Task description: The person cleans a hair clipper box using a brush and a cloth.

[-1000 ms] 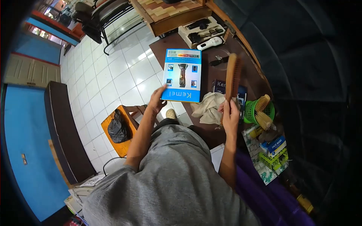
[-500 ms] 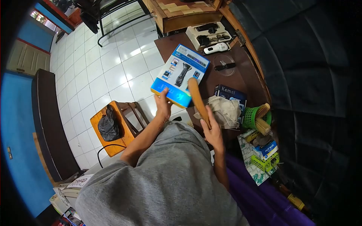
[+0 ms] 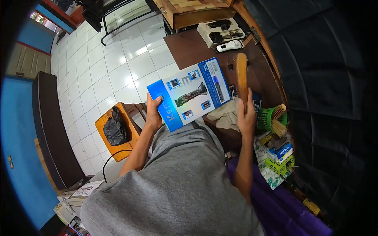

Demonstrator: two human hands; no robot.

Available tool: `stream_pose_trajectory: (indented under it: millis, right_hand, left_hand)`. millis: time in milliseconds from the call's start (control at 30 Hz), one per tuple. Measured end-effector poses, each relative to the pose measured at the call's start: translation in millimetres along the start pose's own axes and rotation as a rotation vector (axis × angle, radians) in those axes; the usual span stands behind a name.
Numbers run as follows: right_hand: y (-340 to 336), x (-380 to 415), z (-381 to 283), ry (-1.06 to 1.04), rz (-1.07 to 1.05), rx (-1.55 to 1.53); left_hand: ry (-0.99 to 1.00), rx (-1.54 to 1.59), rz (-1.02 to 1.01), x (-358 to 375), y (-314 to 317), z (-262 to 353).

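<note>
A blue and white Kemei box (image 3: pixel 191 94) with a picture of a hair clipper is held tilted in front of me. My left hand (image 3: pixel 154 112) grips its lower left edge, thumb on the blue end. Upright in my right hand (image 3: pixel 247 118) is a long wooden-backed brush (image 3: pixel 241 78), held near its lower end, apart from the box. Behind the box and my right hand, a beige cloth (image 3: pixel 226 115) lies on the brown table (image 3: pixel 183 47), partly hidden.
A tray of clipper parts (image 3: pixel 220 33) and a white clipper (image 3: pixel 229 46) are at the table's far end. Green basket (image 3: pixel 265 119) and face mask box (image 3: pixel 280 152) stand right. A black bag (image 3: pixel 115 128) rests on a wooden stool (image 3: pixel 103 118) at left.
The box has turned and moved right and down, its blue end now facing left. The brush has been raised and moved right, away from the box.
</note>
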State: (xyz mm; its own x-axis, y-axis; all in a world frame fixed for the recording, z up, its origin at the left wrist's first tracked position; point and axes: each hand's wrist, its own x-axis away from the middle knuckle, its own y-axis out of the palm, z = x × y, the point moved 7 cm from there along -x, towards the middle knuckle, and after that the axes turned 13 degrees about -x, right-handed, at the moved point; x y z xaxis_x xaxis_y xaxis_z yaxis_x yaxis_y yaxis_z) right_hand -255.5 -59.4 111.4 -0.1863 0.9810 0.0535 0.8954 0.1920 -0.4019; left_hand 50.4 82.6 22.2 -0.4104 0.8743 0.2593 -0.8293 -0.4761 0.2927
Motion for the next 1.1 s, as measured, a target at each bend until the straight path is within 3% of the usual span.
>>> stream_pose_trajectory:
  millis: [67,133,200,233,333,367,467,533,600,633,667,767,800,867,900,1000,1100]
  right_hand:
    - [16.1,26.0,-41.8,-0.513,-0.125,0.045]
    - [53.9,62.4,-52.3,-0.369,-0.463,-0.016]
    - [64.7,79.8,-61.3,-0.432,-0.455,0.035]
    - [58.4,72.5,-64.0,-0.454,-0.315,0.028]
    - [8.3,30.9,-50.0,-0.209,0.138,0.107]
    - [1.7,32.3,-49.3,-0.207,0.144,0.111]
    - [-0.3,37.4,-75.2,-0.374,0.101,-0.044]
    - [41.6,75.9,-92.3,-0.383,-0.353,-0.053]
    - [59.5,87.9,-79.9,-0.401,-0.466,0.038]
    - [53.7,80.1,-80.8,-0.454,-0.305,-0.032]
    - [42.3,70.7,-62.1,-0.142,-0.338,-0.006]
    - [-9.2,33.8,-50.2,-0.160,0.060,0.053]
    - [-13.8,35.4,-47.2,-0.159,0.059,0.051]
    - [-19.8,42.0,-57.3,-0.372,0.092,-0.040]
    - [-7.1,55.5,-63.7,-0.309,-0.064,-0.051]
    - [39.4,93.4,-88.0,-0.593,-0.362,0.056]
    - [38.2,88.9,-48.8,-0.460,-0.248,0.044]
  left_hand:
    - [-0.055,0.083,0.036,-6.3,-1.7,-8.9]
    - [-0.061,0.110,-0.004,-7.8,5.3,-10.8]
    - [0.030,0.186,-0.070,-8.4,11.5,-6.0]
    - [-0.012,0.188,-0.067,-6.1,12.6,-4.1]
    - [-0.002,0.178,-0.093,0.0,14.9,-0.6]
    - [-0.007,0.162,-0.097,0.4,16.2,0.0]
    - [0.049,0.102,-0.048,1.3,24.1,14.2]
    - [0.026,0.128,-0.023,1.9,22.8,9.4]
    - [0.021,0.189,-0.085,-2.9,22.8,5.9]
    - [-0.004,0.278,-0.066,-0.4,30.1,12.0]
    - [-0.011,0.272,-0.065,1.4,29.6,12.4]
    - [0.097,0.058,-0.024,7.2,32.3,33.1]
    - [0.096,0.056,-0.022,10.1,32.6,32.9]
    - [0.040,0.118,0.014,7.6,29.9,31.0]
    - [0.039,0.117,0.017,9.2,29.8,30.6]
    - [0.129,0.039,0.044,8.6,31.7,39.5]
    - [0.091,0.073,0.072,9.8,30.0,41.6]
